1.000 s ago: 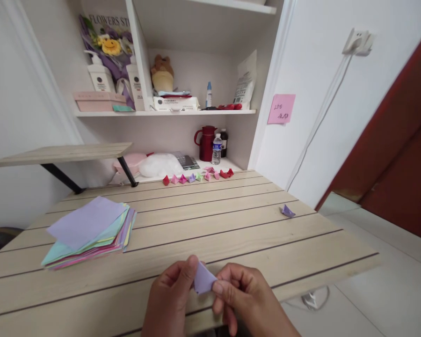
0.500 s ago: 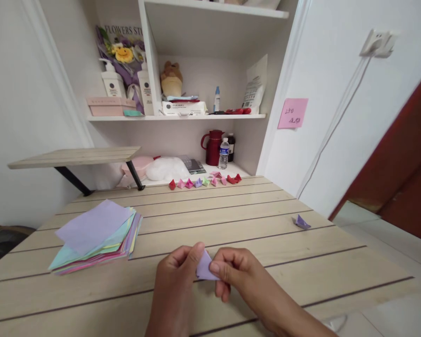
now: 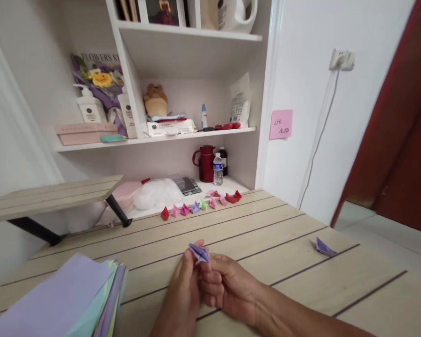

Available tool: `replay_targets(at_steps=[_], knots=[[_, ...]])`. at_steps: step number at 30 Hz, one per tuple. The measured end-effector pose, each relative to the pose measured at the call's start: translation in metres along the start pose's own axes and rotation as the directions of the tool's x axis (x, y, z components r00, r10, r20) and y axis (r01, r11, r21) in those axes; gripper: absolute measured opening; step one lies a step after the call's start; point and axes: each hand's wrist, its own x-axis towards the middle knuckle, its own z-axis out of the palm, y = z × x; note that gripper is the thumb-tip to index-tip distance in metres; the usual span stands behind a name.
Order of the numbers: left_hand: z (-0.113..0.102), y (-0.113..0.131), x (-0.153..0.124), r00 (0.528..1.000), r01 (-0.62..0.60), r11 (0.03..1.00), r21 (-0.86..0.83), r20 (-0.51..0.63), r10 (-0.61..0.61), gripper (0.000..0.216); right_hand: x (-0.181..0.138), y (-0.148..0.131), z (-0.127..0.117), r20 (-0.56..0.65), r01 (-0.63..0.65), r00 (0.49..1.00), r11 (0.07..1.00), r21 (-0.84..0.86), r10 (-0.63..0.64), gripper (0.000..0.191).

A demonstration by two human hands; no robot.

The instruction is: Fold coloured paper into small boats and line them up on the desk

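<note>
A small purple folded paper boat [image 3: 199, 252] is pinched between my two hands above the table. My left hand [image 3: 184, 285] is closed on its left side, thumb toward me. From the right, my right hand [image 3: 231, 286] grips its other end between thumb and curled fingers. The fingertips partly hide the boat's underside. To the left lies a stack of coloured paper squares [image 3: 56, 297], a purple sheet on top. Another purple paper boat [image 3: 324, 247] rests apart on the right side of the table.
Along the table's [image 3: 154, 285] back edge runs a row of small folded paper boats [image 3: 184, 209] in red, pink, purple and green. A raised wooden stand [image 3: 56, 192] occupies the back left. Behind are a water bottle [image 3: 218, 169], a dark red jug [image 3: 206, 164] and shelves.
The purple paper in my hands has turned from a flat folded piece to an opened boat shape. My hands have come closer together. The view has shifted and tilted.
</note>
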Motion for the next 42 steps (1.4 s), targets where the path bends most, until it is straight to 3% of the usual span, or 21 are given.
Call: replay_targets(at_steps=[6,9,12,16,20,23,25,27,30,32,37,42], knots=[[-0.005,-0.006,-0.004,0.998,0.010,0.998,-0.060,0.070,-0.006,0.037,0.002,0.002,-0.022,-0.058,-0.157,0.985,0.986,0.050,0.160,0.025],[-0.016,-0.005,0.001,0.997,-0.068,0.997,-0.026,-0.038,0.067,0.039,0.001,-0.005,-0.026,-0.092,-0.225,0.969,0.973,0.048,0.228,0.023],[-0.023,-0.004,0.006,0.984,-0.134,0.989,0.062,-0.111,0.140,0.046,-0.002,-0.012,-0.025,-0.211,-0.314,0.928,0.949,0.000,0.307,0.028],[-0.026,-0.003,0.006,0.978,-0.203,0.962,0.181,-0.009,0.208,0.047,-0.004,-0.019,-0.024,-0.300,-0.350,0.898,0.936,-0.041,0.323,0.032],[-0.028,0.001,0.003,0.929,-0.370,0.792,0.485,0.169,0.330,0.031,-0.004,-0.022,-0.025,-0.304,-0.362,0.893,0.931,-0.050,0.331,0.037],[-0.025,0.004,0.000,0.882,-0.448,0.620,0.644,0.205,0.425,0.017,-0.004,-0.019,-0.025,-0.307,-0.378,0.889,0.923,-0.069,0.341,0.041],[-0.022,0.006,-0.003,0.872,-0.449,0.581,0.679,0.189,0.452,0.011,-0.005,-0.015,-0.025,-0.313,-0.323,0.913,0.933,-0.156,0.264,0.044],[-0.018,0.006,-0.005,0.883,-0.389,0.635,0.667,0.074,0.463,0.011,-0.007,-0.012,-0.024,-0.316,-0.183,0.945,0.930,-0.318,0.078,0.046],[-0.016,0.007,-0.007,0.888,-0.261,0.753,0.604,-0.154,0.432,0.014,-0.010,-0.013,-0.024,-0.254,0.070,0.934,0.827,-0.558,-0.250,0.050],[-0.016,0.008,-0.007,0.888,-0.205,0.792,0.576,-0.231,0.398,0.015,-0.011,-0.016,-0.025,-0.175,0.167,0.917,0.742,-0.649,-0.359,0.050],[-0.019,0.006,-0.005,0.890,-0.147,0.832,0.535,-0.296,0.347,0.022,-0.007,-0.017,-0.034,-0.049,0.239,0.927,0.688,-0.686,-0.371,0.043],[-0.015,-0.001,-0.008,0.909,-0.130,0.846,0.517,-0.279,0.310,0.025,-0.006,-0.014,-0.033,-0.102,0.187,0.926,0.676,-0.713,-0.364,0.031]])
